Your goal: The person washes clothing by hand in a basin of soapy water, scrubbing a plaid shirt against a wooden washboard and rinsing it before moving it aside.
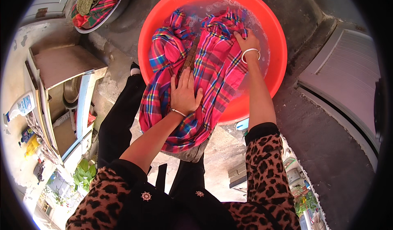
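Observation:
A pink plaid cloth [215,67] is draped over a wooden washboard [191,58], whose ridges show in a gap between the folds. The board leans in a large red plastic basin [278,61] of sudsy water, its near end [196,153] jutting over the rim towards me. My left hand [184,96] lies flat on the cloth and board, palm down, thumb apart. At the cloth's right edge my right hand [248,42] grips a fold, with some fingertips hidden. The far folds of the cloth lie in the water.
A metal basin [107,22] at the upper left holds more plaid cloth and an olive-green piece. At left stands an open wooden cabinet [66,64], with a spray bottle [22,105] beside it. A pale door panel [344,76] is on the right.

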A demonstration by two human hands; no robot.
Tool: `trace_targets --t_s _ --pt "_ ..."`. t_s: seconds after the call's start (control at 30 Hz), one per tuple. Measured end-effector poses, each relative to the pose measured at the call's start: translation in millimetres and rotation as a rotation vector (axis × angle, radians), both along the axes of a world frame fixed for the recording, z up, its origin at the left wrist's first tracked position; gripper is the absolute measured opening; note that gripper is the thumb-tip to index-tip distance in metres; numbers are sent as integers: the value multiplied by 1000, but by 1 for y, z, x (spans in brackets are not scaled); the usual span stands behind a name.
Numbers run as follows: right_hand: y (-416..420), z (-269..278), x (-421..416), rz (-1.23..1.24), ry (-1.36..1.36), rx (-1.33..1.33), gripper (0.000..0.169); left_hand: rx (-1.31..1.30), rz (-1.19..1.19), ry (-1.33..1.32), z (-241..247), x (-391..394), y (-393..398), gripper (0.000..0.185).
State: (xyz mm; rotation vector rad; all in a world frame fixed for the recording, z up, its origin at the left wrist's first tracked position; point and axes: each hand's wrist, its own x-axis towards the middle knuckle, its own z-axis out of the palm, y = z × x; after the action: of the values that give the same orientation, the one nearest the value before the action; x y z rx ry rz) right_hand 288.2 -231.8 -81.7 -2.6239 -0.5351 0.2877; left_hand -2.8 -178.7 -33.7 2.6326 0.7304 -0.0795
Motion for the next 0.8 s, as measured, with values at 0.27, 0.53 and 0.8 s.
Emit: trace_targets --t_s 0.27,0.53,0.8 --pt "-72 65 -29 -193 -213 306 60 19 1 35 2 -8 7 63" --pt "-58 -2 -11 198 -237 -48 60 11 -20 28 4 1 5 61" --pt "-91 -75 -71 -279 296 357 52 -3 -7 73 5 -2 7 65"
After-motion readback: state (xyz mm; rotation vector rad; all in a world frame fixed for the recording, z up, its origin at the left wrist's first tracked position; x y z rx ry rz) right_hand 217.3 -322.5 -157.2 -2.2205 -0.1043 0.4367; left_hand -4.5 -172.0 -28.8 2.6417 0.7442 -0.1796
